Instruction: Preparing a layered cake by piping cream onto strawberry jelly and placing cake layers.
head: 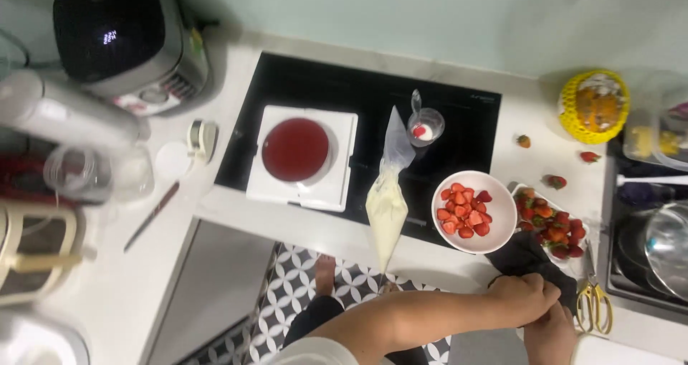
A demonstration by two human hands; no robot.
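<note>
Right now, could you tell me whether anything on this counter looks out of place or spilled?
Yes. Three strawberries lie loose on the counter, outside the tray and the white bowl. The piping bag also lies across the black cooktop, its tip past the counter edge. Nothing looks spilled.

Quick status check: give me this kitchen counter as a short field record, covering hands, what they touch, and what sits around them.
left hand: closed on the dark cloth at the counter edge
right hand: against the same cloth, just below the left hand
scissors: yellow-handled, right of the hands
white bowl: cut strawberries inside
tray: whole strawberries, right of the bowl
piping bag: filled with cream, lying on the black cooktop
red cake: round, on a white square board
loose strawberries: on the counter
</note>
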